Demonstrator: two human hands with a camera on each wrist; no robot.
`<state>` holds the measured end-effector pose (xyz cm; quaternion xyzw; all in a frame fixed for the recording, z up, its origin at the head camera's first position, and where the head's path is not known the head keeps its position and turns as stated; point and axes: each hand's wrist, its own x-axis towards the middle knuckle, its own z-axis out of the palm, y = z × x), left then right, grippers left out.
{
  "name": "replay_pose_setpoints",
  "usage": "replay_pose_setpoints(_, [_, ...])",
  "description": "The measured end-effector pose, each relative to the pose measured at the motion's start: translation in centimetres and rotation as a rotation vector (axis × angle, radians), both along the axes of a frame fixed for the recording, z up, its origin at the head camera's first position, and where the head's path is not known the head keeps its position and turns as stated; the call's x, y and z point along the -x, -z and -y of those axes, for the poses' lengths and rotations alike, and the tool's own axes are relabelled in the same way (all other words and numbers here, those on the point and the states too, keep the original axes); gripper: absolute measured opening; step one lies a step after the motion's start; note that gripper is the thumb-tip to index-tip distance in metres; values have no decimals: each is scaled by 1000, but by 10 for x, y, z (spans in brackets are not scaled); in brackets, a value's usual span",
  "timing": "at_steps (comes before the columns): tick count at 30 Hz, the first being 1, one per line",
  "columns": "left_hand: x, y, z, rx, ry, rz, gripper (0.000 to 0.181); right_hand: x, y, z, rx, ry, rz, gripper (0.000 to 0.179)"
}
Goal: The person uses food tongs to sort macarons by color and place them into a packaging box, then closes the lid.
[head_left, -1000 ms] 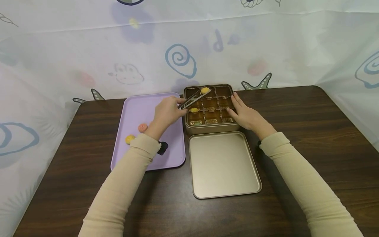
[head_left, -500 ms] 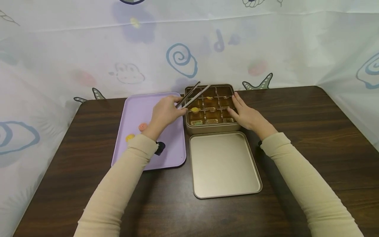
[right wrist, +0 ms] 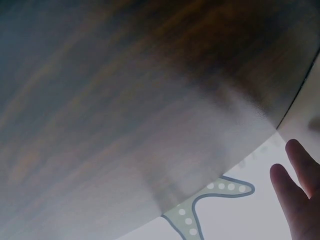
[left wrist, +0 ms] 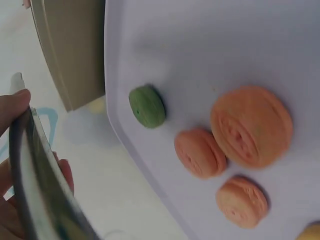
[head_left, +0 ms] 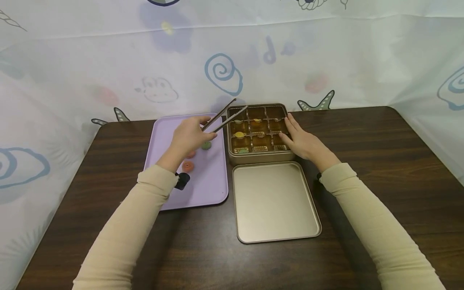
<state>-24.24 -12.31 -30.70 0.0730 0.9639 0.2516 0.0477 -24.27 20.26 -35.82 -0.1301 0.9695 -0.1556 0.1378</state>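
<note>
My left hand [head_left: 190,137] grips metal tongs [head_left: 229,121] above the lilac tray [head_left: 208,189]. The tongs' arms are spread, with nothing between the tips, just left of the gold tin [head_left: 261,157]. On the tray lie a green macaron-like cookie [left wrist: 146,106], several pink-orange cookies [left wrist: 251,126] and a yellow one [left wrist: 311,232], cut off by the left wrist view's edge. Inside the tin is a brown divided insert; yellow cookie [head_left: 239,135] and green cookie [head_left: 243,151] show in its left compartments. My right hand [head_left: 304,141] rests along the tin's right side, fingers extended.
A flat gold lid [head_left: 275,201] lies in front of the tin, right of the tray. Everything stands on a dark wooden table [head_left: 369,161]. Behind its back edge hangs a white patterned cloth [head_left: 261,72].
The tongs let go of a yellow cookie in the tin's back-left area and spread apart. My left hand has drawn back leftward over the tray with them. My right hand stays in place.
</note>
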Motion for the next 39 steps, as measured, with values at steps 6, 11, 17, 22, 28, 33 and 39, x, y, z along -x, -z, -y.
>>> replay_pose_setpoints(6, [-4, -5, 14, 14, 7, 22, 59, 0, 0, 0, 3, 0, -2, 75])
replay_pose_setpoints(11, [-7, -9, 28, 12, 11, 55, 59, 0, -1, 0, 7, -1, 2, 74])
replay_pose_setpoints(17, [-11, -12, 46, 30, 5, 88, 58, 0, -1, -1, 2, -3, -5, 74])
replay_pose_setpoints(22, [-15, -13, 60, 75, -3, 123, 58, 0, 0, -1, 4, -5, -7, 74])
replay_pose_setpoints(28, [-18, -7, 76, 98, -1, 149, 58, 1, 0, 0, 1, -3, -6, 73])
replay_pose_setpoints(33, [-20, -2, 87, 95, 4, 177, 58, 0, 0, 0, -1, -1, -4, 74])
replay_pose_setpoints(39, [-23, 1, 96, 138, 23, 197, 57, -1, -1, 0, -1, 2, -8, 73])
